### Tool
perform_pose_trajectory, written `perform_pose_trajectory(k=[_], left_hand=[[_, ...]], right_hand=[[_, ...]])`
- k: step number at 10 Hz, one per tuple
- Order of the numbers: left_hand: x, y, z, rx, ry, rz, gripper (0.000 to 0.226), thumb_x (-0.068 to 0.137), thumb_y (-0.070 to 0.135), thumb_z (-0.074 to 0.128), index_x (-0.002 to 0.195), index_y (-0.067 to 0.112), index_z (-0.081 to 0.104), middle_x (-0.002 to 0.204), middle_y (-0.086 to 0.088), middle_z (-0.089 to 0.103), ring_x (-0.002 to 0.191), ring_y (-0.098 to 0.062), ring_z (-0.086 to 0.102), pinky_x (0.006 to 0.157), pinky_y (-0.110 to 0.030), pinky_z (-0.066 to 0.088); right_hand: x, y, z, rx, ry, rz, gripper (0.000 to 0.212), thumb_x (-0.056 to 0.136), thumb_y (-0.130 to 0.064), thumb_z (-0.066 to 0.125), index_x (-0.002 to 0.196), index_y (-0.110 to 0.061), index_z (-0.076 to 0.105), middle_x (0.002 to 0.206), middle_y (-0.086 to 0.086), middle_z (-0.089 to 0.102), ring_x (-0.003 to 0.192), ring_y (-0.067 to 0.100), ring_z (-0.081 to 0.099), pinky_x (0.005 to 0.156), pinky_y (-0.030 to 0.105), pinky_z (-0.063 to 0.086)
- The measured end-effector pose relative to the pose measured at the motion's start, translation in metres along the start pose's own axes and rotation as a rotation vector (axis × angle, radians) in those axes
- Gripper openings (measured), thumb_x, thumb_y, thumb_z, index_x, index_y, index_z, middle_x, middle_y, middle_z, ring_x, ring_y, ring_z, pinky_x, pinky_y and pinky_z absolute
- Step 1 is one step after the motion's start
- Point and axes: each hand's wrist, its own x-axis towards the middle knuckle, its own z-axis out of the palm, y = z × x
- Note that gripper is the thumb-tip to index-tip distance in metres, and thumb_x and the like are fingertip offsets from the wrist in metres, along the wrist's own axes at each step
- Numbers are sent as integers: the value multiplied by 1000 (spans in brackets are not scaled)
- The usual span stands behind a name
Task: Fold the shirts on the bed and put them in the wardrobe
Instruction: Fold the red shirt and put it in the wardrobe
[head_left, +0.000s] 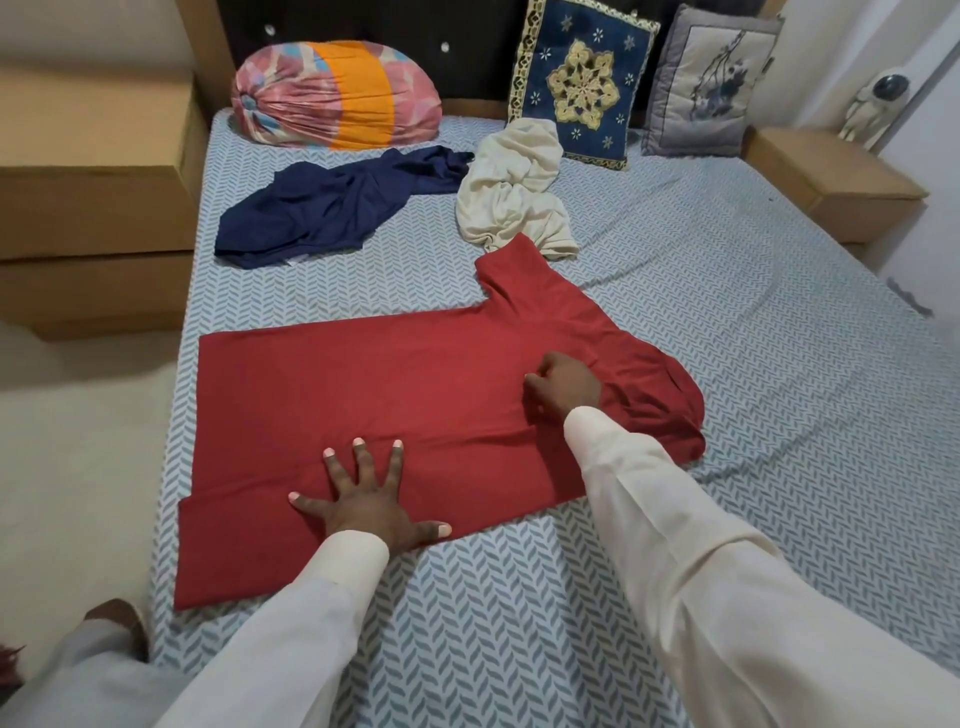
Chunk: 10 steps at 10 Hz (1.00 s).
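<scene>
Pressing flat on the red shirt (363, 384), the left hand (363, 499) sits in the lower middle of the frame with its fingers straight and fanned, its grip wide and holding nothing. The right hand (563, 387), right of centre, reaches in from the lower right; its fingers are curled down onto the cloth near the shoulder, the grip narrow and pinching the red fabric.

The red shirt lies spread on the bed (727, 312), its long axis running left to right across the frame, with the hem at the left and the neck end at the right. One sleeve (511, 273) points toward the top of the frame. The near edge is folded over, leaving a long crease between the two hands. The cloth is plain, smooth and mostly flat, bunched only at the right end.

Above it, a navy shirt (332, 208) and a cream shirt (514, 192) lie crumpled.
</scene>
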Motion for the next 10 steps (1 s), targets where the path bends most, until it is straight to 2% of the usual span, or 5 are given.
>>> perform_pose_trajectory(k=[3, 5, 7, 9, 10], left_hand=[[-1, -1, 0, 5, -8, 3, 130, 52, 99, 44, 143, 43, -32, 154, -4, -37, 138, -43, -35, 97, -84, 3], [-2, -1, 0, 2, -6, 16, 129, 53, 99, 43, 143, 43, -32, 155, -5, -36, 138, -43, -34, 97, -84, 3], [-2, -1, -1, 1, -16, 15, 129, 53, 98, 43, 143, 43, -32, 154, -4, -37, 139, -43, -34, 97, -83, 3], [0, -1, 0, -1, -23, 10, 130, 52, 99, 43, 142, 43, -33, 154, -4, -38, 138, -42, -35, 97, -84, 2], [1, -1, 0, -1, -27, 0, 130, 51, 99, 44, 141, 44, -33, 154, -3, -38, 138, -42, -35, 97, -83, 3]], right_hand=[[2, -24, 7, -117, 124, 39, 25, 87, -14, 52, 110, -13, 59, 110, 15, 63, 102, 36, 62, 82, 38, 49], [-7, -21, 23, 57, 61, -213, 24, 81, -12, 56, 104, -14, 62, 104, 15, 64, 100, 36, 59, 85, 38, 45], [-14, -6, 12, 117, 435, 295, 43, 81, -16, 54, 124, -11, 58, 124, 13, 60, 115, 35, 51, 95, 42, 39], [16, 5, 8, 76, -128, -30, 56, 86, -39, 58, 125, 1, 54, 132, 22, 52, 125, 40, 47, 108, 40, 33], [13, 16, -8, 317, -100, -1, 51, 84, -4, 53, 135, 1, 51, 139, 19, 53, 131, 33, 47, 111, 32, 31]])
